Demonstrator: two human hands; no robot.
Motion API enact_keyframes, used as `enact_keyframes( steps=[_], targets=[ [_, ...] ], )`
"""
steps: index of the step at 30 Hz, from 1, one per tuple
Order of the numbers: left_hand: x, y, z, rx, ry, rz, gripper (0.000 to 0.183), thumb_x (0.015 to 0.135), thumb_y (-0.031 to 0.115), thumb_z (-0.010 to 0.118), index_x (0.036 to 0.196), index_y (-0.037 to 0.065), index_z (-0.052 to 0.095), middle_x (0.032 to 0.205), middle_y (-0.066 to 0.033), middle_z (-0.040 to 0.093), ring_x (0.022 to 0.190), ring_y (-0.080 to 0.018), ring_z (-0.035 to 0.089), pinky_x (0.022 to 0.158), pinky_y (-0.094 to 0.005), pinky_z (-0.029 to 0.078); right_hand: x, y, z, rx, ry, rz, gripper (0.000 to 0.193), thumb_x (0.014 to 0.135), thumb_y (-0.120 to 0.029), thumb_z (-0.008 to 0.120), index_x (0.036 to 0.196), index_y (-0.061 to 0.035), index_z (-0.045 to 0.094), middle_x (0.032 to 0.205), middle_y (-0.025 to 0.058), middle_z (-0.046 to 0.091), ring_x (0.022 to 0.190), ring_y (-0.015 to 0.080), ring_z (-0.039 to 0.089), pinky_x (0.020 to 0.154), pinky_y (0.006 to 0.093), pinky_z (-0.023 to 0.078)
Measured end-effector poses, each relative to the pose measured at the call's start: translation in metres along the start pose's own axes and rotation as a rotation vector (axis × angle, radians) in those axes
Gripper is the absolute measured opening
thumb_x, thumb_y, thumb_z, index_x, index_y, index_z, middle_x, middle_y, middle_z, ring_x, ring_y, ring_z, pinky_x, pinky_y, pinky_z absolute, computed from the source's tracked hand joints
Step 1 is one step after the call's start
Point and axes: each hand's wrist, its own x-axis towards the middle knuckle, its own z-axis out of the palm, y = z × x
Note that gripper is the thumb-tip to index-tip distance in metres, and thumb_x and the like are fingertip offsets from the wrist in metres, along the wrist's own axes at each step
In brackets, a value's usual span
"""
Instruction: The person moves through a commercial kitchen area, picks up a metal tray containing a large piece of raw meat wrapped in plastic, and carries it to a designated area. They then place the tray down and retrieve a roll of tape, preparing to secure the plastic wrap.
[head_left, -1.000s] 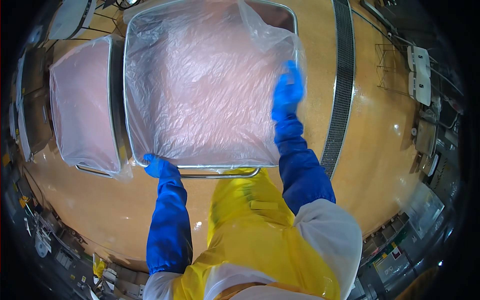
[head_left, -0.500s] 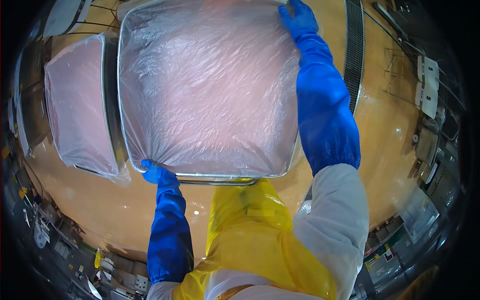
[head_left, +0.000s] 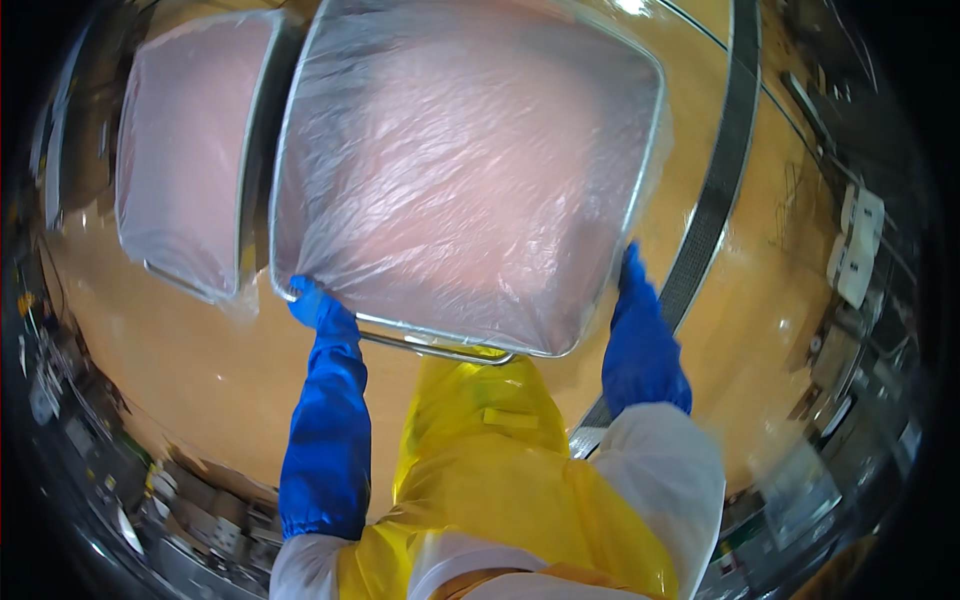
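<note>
In front of me stands a large metal-rimmed tub point(head_left: 655, 130), with pink contents blurred through its cover. A clear plastic sheet point(head_left: 460, 180) lies wrinkled over the top and hangs past the rim. My left hand point(head_left: 316, 302), in a blue glove, is closed on the sheet at the near left corner, where folds fan out from the fingers. My right hand point(head_left: 632, 268), also gloved in blue, is beside the tub's right side near the front; motion smears its fingers, so I cannot tell whether they hold the sheet. A metal handle bar point(head_left: 430, 349) runs along the near side.
A second tub point(head_left: 245, 170) under a similar plastic sheet stands close on the left, with a narrow gap between. The orange floor point(head_left: 215, 385) has a dark drain grate point(head_left: 712, 210) on the right. White panels point(head_left: 855, 245) stand farther right.
My right hand has come back from the far right corner to the tub's near right side. My left hand keeps to the near left corner. The view has turned, tilting the tubs.
</note>
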Motion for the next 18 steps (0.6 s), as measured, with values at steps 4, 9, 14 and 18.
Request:
enact_keyframes(
  steps=[4, 9, 14, 18],
  targets=[
    [0.013, -0.009, -0.016, -0.085, -0.096, -0.006, 0.042, 0.096, 0.039, 0.059, 0.11, 0.0, 0.063, 0.088, -0.0056, 0.063, 0.077, -0.0152, 0.055, 0.07, -0.0316, 0.047, -0.05, 0.145, -0.055, -0.515, -0.191, 0.023, 0.068, 0.095, -0.062, 0.032, 0.141, -0.0131, 0.041, 0.143, 0.0143, 0.043, 0.131, 0.0311, 0.043, 0.109, 0.0438, 0.032],
    [0.002, -0.077, -0.088, -0.501, -0.184, -0.059, 0.032, 0.095, 0.03, 0.063, 0.106, 0.0, 0.061, 0.085, -0.0019, 0.057, 0.073, -0.0092, 0.05, 0.063, -0.0247, 0.042, -0.111, 0.204, -0.081, -1.371, -0.576, -0.164, 0.062, 0.094, -0.057, 0.036, 0.134, -0.0114, 0.047, 0.136, 0.0153, 0.049, 0.126, 0.0313, 0.047, 0.106, 0.0428, 0.035],
    [-0.044, -0.229, -0.151, -0.204, -0.036, -0.012, 0.035, 0.09, 0.026, 0.068, 0.106, -0.004, 0.064, 0.093, -0.0129, 0.069, 0.082, -0.0181, 0.061, 0.078, -0.0317, 0.05, -0.134, 0.217, -0.037, -1.93, -0.889, -0.327, 0.056, 0.094, -0.053, 0.041, 0.127, -0.0098, 0.054, 0.129, 0.0163, 0.055, 0.12, 0.0315, 0.052, 0.103, 0.0419, 0.038],
    [-0.145, -0.295, -0.266, -0.272, -0.126, -0.531, 0.049, 0.09, 0.049, 0.06, 0.084, 0.001, 0.069, 0.075, -0.0113, 0.066, 0.067, -0.018, 0.061, 0.065, -0.0336, 0.05, -0.156, 0.233, 0.044, -2.378, -1.031, -0.453, 0.052, 0.093, -0.049, 0.044, 0.122, -0.0085, 0.059, 0.123, 0.0171, 0.059, 0.116, 0.0316, 0.055, 0.1, 0.0411, 0.041]
  ],
)
